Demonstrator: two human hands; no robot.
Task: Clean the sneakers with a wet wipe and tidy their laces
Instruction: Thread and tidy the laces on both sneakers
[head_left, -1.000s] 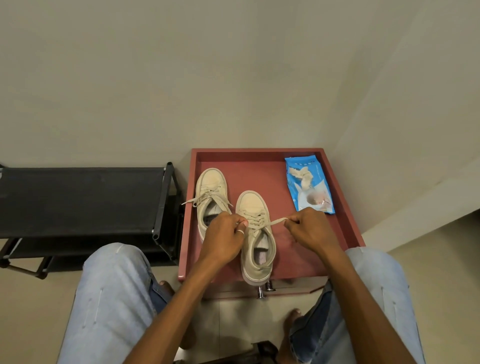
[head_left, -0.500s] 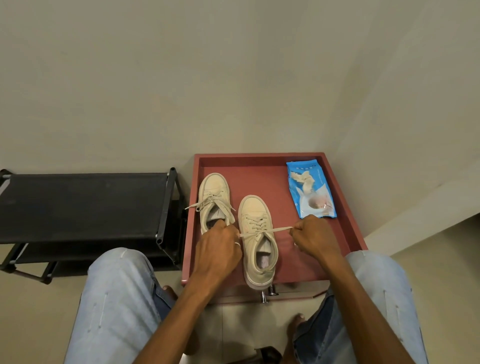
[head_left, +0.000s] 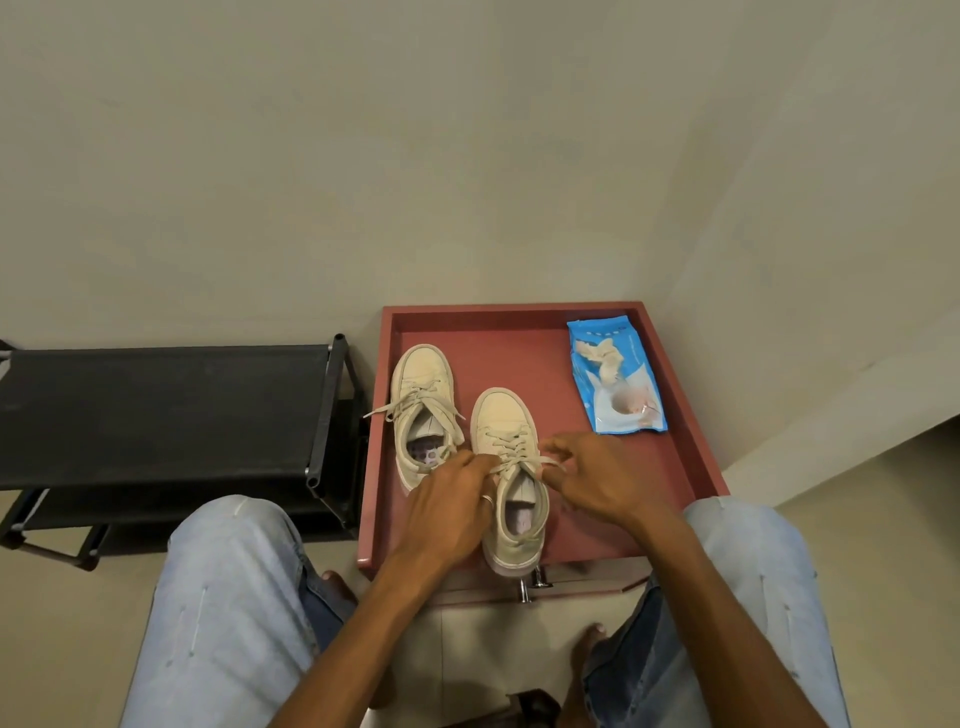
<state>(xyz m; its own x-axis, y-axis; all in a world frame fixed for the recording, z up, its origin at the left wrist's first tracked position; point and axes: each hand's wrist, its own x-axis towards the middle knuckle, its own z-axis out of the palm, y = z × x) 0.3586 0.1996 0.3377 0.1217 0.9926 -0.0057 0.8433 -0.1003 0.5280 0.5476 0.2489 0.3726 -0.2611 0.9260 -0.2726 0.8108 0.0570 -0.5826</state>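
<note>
A person's left hand (head_left: 457, 499) is covering one side of the nearer sneaker (head_left: 506, 421), fingertips hidden, curling onto its lace (head_left: 519, 459). The right hand (head_left: 597, 480) is pinching the lace's other end. The farther sneaker (head_left: 421, 376) is sitting alongside on the red surface (head_left: 519, 332), near a wipes pack (head_left: 618, 395).

Left hand (head_left: 457, 499) and right hand (head_left: 592, 483) close together, each pinching a lace (head_left: 522, 462), forearms angled inward

I face a plain beige wall (head_left: 363, 156), a black shoe rack (head_left: 156, 405) just left of the red table (head_left: 519, 353), on pale floor tiles (head_left: 893, 545).
</note>
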